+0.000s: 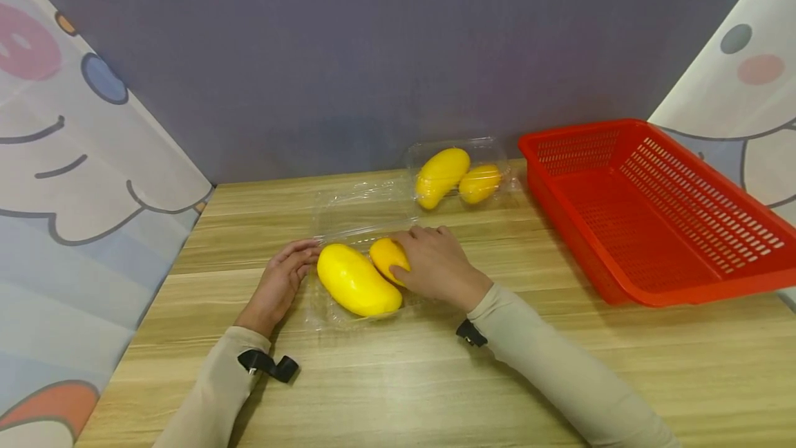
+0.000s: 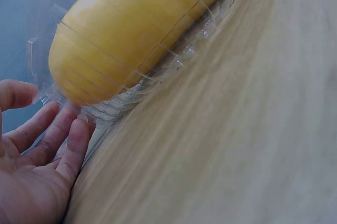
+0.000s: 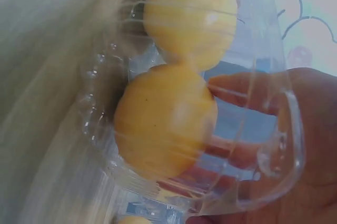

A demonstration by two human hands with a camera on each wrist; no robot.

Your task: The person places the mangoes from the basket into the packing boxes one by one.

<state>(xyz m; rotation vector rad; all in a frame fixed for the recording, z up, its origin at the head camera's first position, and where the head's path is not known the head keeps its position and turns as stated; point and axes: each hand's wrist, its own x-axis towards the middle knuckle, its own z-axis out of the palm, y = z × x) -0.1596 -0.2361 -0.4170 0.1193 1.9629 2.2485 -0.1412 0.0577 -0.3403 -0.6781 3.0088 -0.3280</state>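
An opened clear plastic clamshell box (image 1: 329, 316) lies on the table, its lid (image 1: 367, 209) folded back behind it. Inside sit a large yellow mango (image 1: 357, 281) and, to its right, a smaller mango (image 1: 387, 258). My right hand (image 1: 438, 267) grips the smaller mango from above and the right; in the right wrist view its fingers (image 3: 231, 89) show through the clear wall, against the fruit. At the box's left side is my left hand (image 1: 282, 283). Its loosely extended fingertips (image 2: 79, 129) touch the plastic edge beside the large mango (image 2: 121, 39).
Behind, a second clear clamshell box (image 1: 491, 147) holds a large mango (image 1: 443, 175) and a small one (image 1: 480, 184). A red plastic basket (image 1: 575, 240) with slotted sides stands at the right. A grey panel (image 1: 373, 54) rises along the table's back edge.
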